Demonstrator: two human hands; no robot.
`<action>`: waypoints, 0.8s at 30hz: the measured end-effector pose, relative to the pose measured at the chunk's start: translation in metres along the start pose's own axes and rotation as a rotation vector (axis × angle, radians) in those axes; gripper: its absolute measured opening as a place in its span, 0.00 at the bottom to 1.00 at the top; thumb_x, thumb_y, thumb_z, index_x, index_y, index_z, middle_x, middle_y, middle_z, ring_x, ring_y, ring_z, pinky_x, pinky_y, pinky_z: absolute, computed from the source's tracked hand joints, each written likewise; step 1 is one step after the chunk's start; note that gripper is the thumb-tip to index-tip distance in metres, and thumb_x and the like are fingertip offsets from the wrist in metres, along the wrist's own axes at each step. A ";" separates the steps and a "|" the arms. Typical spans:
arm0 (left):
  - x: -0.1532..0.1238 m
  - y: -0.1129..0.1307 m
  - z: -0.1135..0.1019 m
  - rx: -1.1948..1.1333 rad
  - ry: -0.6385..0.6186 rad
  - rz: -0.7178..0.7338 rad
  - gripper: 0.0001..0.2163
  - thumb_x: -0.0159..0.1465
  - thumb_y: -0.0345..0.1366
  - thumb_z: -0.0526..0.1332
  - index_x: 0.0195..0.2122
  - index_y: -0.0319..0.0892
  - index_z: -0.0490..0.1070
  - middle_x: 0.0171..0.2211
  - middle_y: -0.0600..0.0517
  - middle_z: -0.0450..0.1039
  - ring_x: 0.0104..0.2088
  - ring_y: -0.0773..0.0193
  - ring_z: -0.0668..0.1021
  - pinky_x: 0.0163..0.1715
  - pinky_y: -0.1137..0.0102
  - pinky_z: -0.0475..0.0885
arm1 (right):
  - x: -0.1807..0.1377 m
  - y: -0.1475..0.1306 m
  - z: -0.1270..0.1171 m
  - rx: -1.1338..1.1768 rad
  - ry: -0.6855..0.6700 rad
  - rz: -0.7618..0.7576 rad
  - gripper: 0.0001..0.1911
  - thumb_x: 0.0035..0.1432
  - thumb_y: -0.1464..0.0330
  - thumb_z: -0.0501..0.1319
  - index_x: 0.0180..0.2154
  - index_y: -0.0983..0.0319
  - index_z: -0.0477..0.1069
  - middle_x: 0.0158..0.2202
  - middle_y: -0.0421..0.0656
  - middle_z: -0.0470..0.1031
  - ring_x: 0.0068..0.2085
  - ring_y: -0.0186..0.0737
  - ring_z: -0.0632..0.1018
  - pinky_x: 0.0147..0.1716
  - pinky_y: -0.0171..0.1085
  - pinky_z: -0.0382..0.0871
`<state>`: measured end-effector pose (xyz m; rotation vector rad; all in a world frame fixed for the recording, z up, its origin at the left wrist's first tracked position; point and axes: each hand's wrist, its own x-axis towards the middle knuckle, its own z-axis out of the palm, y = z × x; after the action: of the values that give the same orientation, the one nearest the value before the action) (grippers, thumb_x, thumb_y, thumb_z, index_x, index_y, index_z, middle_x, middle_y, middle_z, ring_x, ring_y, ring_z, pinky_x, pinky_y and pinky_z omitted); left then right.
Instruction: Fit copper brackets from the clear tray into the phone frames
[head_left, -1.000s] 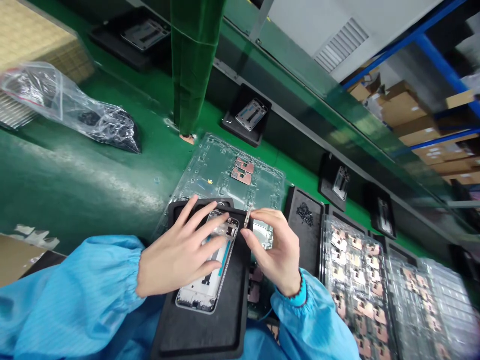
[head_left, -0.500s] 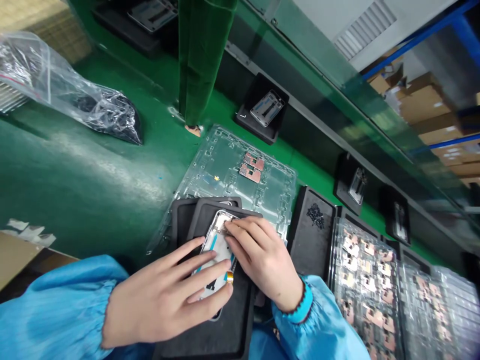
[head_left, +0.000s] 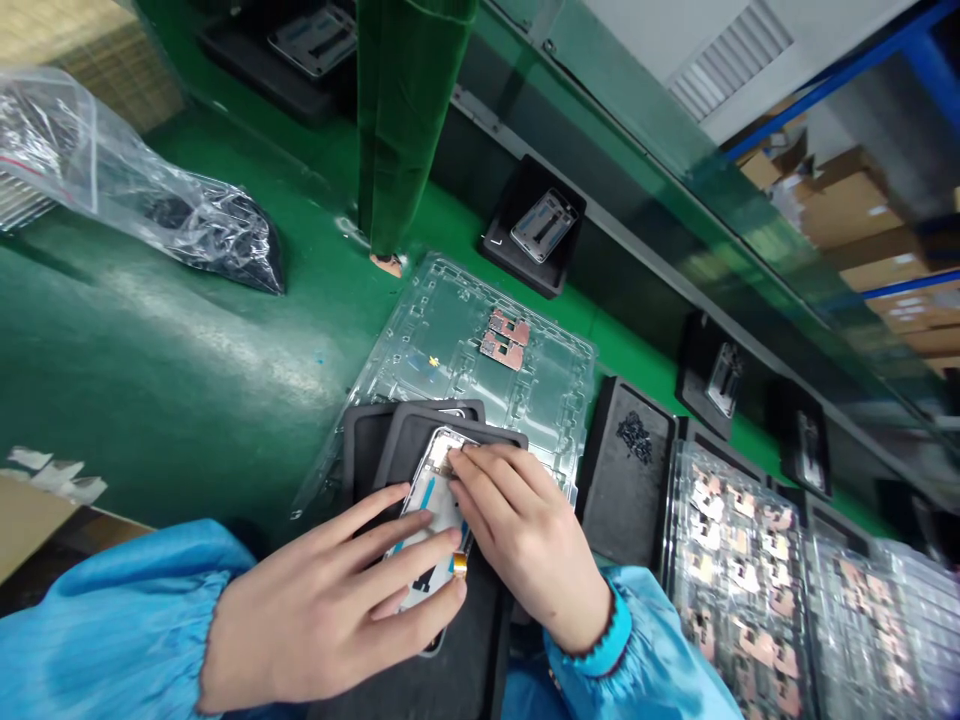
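Observation:
A white phone frame (head_left: 431, 500) lies in a black foam tray (head_left: 450, 660) in front of me. My left hand (head_left: 330, 610) rests flat on the frame with its fingers spread, holding it down. My right hand (head_left: 525, 535) lies over the frame's upper end, its fingertips pressed down on a small copper-coloured part (head_left: 448, 460) near the top edge. A small orange tab (head_left: 457, 567) sticks out at the frame's right side between my hands. Both sleeves are light blue.
A clear blister tray (head_left: 480, 360) with two copper parts lies behind the foam tray. A black tray with small screws (head_left: 636, 440) stands to the right, then trays of copper parts (head_left: 735, 560). A plastic bag (head_left: 150, 210) lies at the left. Phone frames in black trays (head_left: 541, 225) ride the conveyor behind.
My right hand brought a small part down onto the frame's top end and now presses there. My left hand slid down the frame toward me.

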<state>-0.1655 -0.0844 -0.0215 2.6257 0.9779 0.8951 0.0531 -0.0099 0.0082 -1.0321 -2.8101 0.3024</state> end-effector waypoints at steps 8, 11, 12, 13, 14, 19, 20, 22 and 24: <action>0.002 -0.001 0.001 -0.001 0.026 -0.004 0.16 0.71 0.26 0.55 0.53 0.45 0.78 0.53 0.47 0.80 0.54 0.55 0.81 0.68 0.50 0.64 | -0.002 0.001 0.001 -0.008 -0.002 -0.016 0.16 0.71 0.74 0.59 0.57 0.70 0.72 0.55 0.52 0.78 0.53 0.55 0.76 0.51 0.54 0.77; 0.002 -0.001 0.001 -0.006 0.019 -0.005 0.16 0.71 0.25 0.55 0.52 0.45 0.78 0.53 0.48 0.80 0.53 0.55 0.81 0.69 0.50 0.62 | 0.000 0.001 0.001 0.007 0.017 0.000 0.14 0.71 0.74 0.58 0.56 0.69 0.73 0.53 0.51 0.79 0.52 0.54 0.77 0.49 0.53 0.78; 0.002 -0.002 0.002 -0.010 0.015 -0.003 0.16 0.70 0.25 0.55 0.52 0.45 0.78 0.54 0.48 0.80 0.54 0.55 0.81 0.69 0.50 0.61 | 0.000 0.000 0.002 0.010 0.020 0.010 0.14 0.72 0.73 0.58 0.56 0.68 0.73 0.53 0.51 0.79 0.52 0.54 0.77 0.50 0.53 0.78; 0.002 -0.002 0.002 -0.014 0.013 -0.002 0.16 0.70 0.24 0.56 0.53 0.45 0.78 0.54 0.48 0.79 0.54 0.55 0.81 0.69 0.50 0.61 | 0.000 0.000 0.002 0.013 0.020 0.020 0.14 0.72 0.73 0.58 0.56 0.68 0.73 0.53 0.51 0.79 0.52 0.54 0.76 0.50 0.53 0.77; 0.001 -0.002 0.002 -0.017 0.012 -0.002 0.16 0.70 0.24 0.56 0.53 0.45 0.78 0.54 0.47 0.79 0.54 0.55 0.81 0.69 0.50 0.61 | -0.001 -0.001 0.003 0.017 0.015 0.029 0.15 0.72 0.73 0.58 0.57 0.68 0.72 0.53 0.52 0.78 0.52 0.54 0.76 0.51 0.53 0.77; -0.002 -0.001 0.003 -0.036 0.013 -0.010 0.17 0.69 0.24 0.57 0.54 0.46 0.77 0.54 0.48 0.79 0.54 0.56 0.80 0.69 0.50 0.62 | -0.002 -0.002 0.004 0.037 -0.041 0.071 0.22 0.71 0.74 0.58 0.64 0.67 0.66 0.55 0.52 0.75 0.52 0.53 0.73 0.52 0.51 0.76; -0.002 0.000 0.003 -0.039 0.011 -0.009 0.17 0.69 0.24 0.58 0.54 0.46 0.77 0.55 0.48 0.79 0.55 0.55 0.80 0.69 0.50 0.62 | -0.002 -0.003 0.004 0.033 -0.042 0.077 0.22 0.71 0.74 0.58 0.64 0.67 0.66 0.54 0.52 0.75 0.52 0.53 0.73 0.51 0.51 0.77; -0.002 0.000 0.003 -0.039 0.008 -0.006 0.17 0.69 0.24 0.58 0.55 0.46 0.77 0.55 0.48 0.78 0.55 0.55 0.80 0.69 0.50 0.62 | 0.001 -0.005 0.004 0.012 -0.042 0.076 0.20 0.70 0.74 0.58 0.62 0.68 0.68 0.53 0.53 0.75 0.50 0.53 0.73 0.49 0.51 0.78; 0.000 -0.001 0.002 -0.032 0.009 -0.003 0.17 0.70 0.24 0.57 0.55 0.46 0.77 0.54 0.47 0.78 0.55 0.56 0.80 0.70 0.50 0.60 | 0.004 -0.008 0.004 -0.024 -0.046 0.069 0.19 0.70 0.74 0.58 0.60 0.69 0.70 0.50 0.55 0.75 0.48 0.54 0.73 0.47 0.52 0.78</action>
<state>-0.1648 -0.0837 -0.0232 2.5948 0.9618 0.9154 0.0441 -0.0142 0.0069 -1.1429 -2.8299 0.3052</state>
